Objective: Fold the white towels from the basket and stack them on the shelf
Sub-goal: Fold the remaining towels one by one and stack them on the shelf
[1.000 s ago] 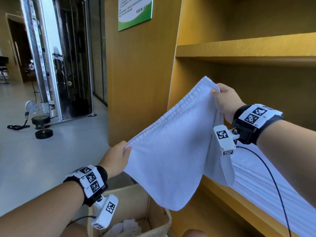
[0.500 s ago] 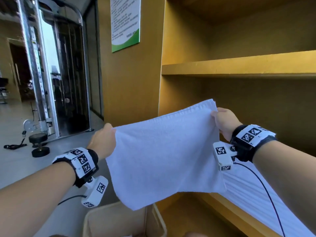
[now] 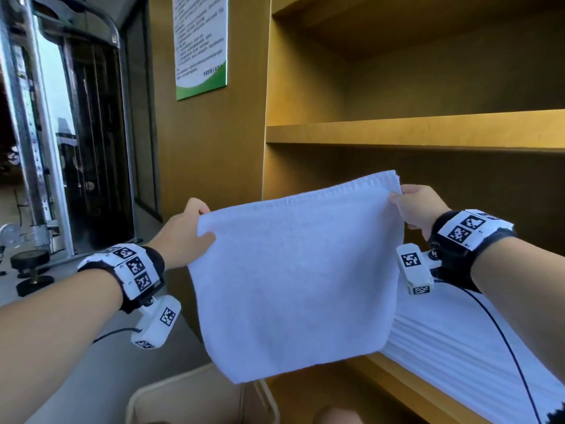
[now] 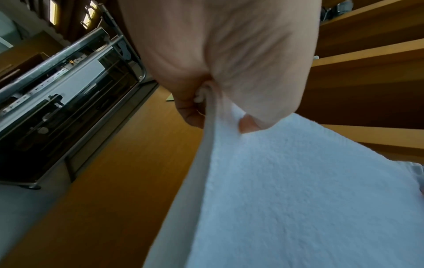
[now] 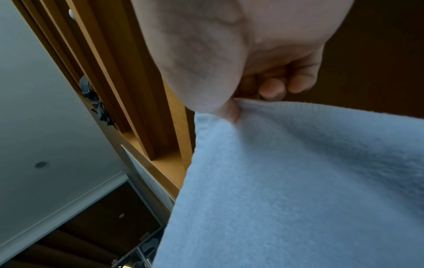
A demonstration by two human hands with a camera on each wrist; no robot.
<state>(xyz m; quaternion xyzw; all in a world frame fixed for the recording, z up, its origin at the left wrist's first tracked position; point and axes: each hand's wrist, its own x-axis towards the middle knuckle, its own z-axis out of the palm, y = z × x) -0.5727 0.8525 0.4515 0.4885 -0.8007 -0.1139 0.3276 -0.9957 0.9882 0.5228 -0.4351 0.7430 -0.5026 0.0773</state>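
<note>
Overhead, green-edged notice (image 3: 200, 45), text unreadable, both hands pinching white towel (image 3: 293, 270)

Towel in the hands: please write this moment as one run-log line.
towel: held up, hanging | left hand: pinches left corner | right hand: pinches right corner | shelf: white stack | basket: below

Towel (image 3: 293, 270): hangs between left hand (image 3: 183, 234) and right hand (image 3: 419, 209), before the shelf (image 3: 412, 384)
Basket (image 3: 195, 393): below towel, left of shelf
Stack (image 3: 458, 341): on shelf, behind towel

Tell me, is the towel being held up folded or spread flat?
Folded: the towel hangs doubled, layered edges at the right hand, left hand pinching the other corner.
</note>
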